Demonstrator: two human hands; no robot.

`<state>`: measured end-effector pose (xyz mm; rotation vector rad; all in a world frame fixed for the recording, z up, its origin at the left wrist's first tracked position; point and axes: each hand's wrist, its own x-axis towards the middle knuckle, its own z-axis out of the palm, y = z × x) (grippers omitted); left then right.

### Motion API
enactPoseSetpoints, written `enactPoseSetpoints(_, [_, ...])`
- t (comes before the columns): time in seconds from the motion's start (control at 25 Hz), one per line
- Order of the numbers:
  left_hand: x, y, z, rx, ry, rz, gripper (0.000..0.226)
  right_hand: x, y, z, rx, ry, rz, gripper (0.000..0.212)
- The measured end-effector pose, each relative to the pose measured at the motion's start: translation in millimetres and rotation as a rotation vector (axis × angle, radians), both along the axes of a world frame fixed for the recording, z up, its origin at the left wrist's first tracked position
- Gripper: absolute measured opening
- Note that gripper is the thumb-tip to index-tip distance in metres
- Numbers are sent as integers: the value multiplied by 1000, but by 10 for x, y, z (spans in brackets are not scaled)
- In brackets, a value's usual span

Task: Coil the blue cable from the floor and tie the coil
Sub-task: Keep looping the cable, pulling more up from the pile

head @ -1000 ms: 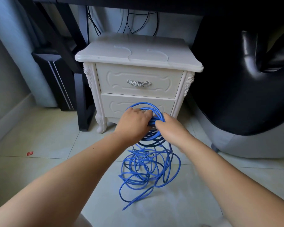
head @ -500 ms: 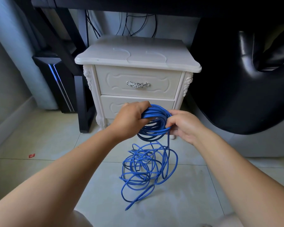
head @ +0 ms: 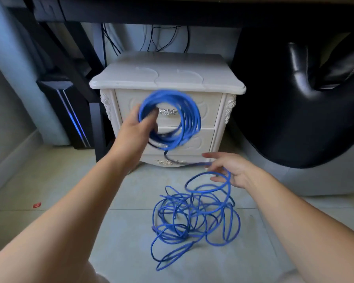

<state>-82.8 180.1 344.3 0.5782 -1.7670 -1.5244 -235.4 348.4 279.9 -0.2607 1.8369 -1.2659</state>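
Observation:
My left hand [head: 136, 130] grips the left side of a round coil of blue cable [head: 189, 117], held up in front of the white nightstand's drawers. From the coil's bottom a strand runs down and right to my right hand [head: 230, 169]. That hand's fingers are spread and loosely curved, with the strand passing through them. Below it a loose tangle of blue cable [head: 194, 218] lies on the tiled floor, one end trailing toward me.
A white nightstand [head: 168, 80] stands straight ahead under a dark desk. A black computer tower [head: 70, 111] with a blue light sits to its left, a black chair [head: 307, 103] to its right. A small red scrap [head: 36, 205] lies on the pale tiles at left.
My left hand has lifted the coil higher, up before the drawers. My right hand has left the coil and dropped low to the right, drawing out a strand from the tangle.

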Motion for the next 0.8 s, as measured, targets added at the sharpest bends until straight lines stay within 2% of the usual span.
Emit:
enactPoseSetpoints(0.08, [7,41,-119,-100,-191,-68,11,22,-66,114,-178,6,-32,21])
enactPoseSetpoints(0.12, [-23,82,-178,-117,-240,-92,12,65,-111,219,-291,-32,-26,21])
enactPoseSetpoints(0.24, [-118,172,-240,-58,-224,-140,12,158,-217,395,-583,-106,65,40])
enactPoseSetpoints(0.32, [-142,158,-238,16,-200,-94,14,219,-276,376,-606,-50,72,54])
enactPoseSetpoints(0.36, [-146,180,-243,60,-189,-67,14,235,-302,354,-615,-38,24,52])
enactPoseSetpoints(0.48, [-159,320,-236,208,-183,27,16,338,-376,286,-627,-69,-131,24])
enactPoseSetpoints(0.56, [-180,373,-239,296,-164,72,18,408,-404,270,-613,-91,-181,19])
enactPoseSetpoints(0.68, [-173,406,-237,250,-187,-1,17,370,-436,257,-561,-25,-270,19])
enactPoseSetpoints(0.76, [-137,418,-204,151,-239,-64,17,295,-412,267,-453,133,-296,19])
enactPoseSetpoints(0.8, [-117,414,-188,96,-266,-77,25,275,-384,280,-394,233,-279,20])
